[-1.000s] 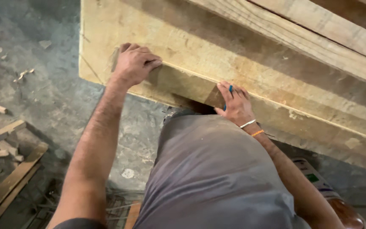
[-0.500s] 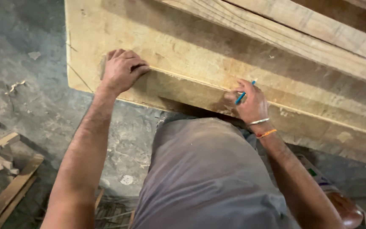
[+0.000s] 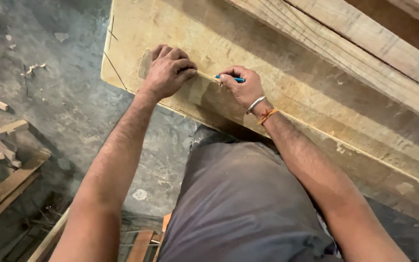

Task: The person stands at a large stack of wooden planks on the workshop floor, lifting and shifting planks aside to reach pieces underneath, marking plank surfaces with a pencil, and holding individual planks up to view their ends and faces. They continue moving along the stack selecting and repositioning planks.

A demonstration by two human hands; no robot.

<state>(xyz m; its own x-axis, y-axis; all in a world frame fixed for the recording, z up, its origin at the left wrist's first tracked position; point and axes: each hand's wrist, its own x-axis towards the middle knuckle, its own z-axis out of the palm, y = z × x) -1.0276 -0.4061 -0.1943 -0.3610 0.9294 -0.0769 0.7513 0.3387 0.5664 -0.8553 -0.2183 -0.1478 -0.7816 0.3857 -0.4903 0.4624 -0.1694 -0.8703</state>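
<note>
A large pale wooden plank point(image 3: 267, 43) lies across the top of the head view, with dark lines drawn near its left end. My left hand point(image 3: 168, 70) rests fingers-curled on the plank's near edge, pressing down on it. Just to its right, my right hand point(image 3: 241, 87) holds a blue pen point(image 3: 231, 78) with its tip against the wood beside the left hand's fingers. A metal bangle and an orange thread sit on my right wrist point(image 3: 263, 110).
More planks point(image 3: 389, 43) are stacked behind the marked one. The grey concrete floor point(image 3: 49, 73) carries wood chips, and offcut strips of wood point(image 3: 1, 160) lie at the left. My leg in grey cloth point(image 3: 238, 204) fills the lower middle.
My right hand with the pen has slid left along the plank's edge until it is close beside my left hand. The view has shifted, showing the plank's end further right.
</note>
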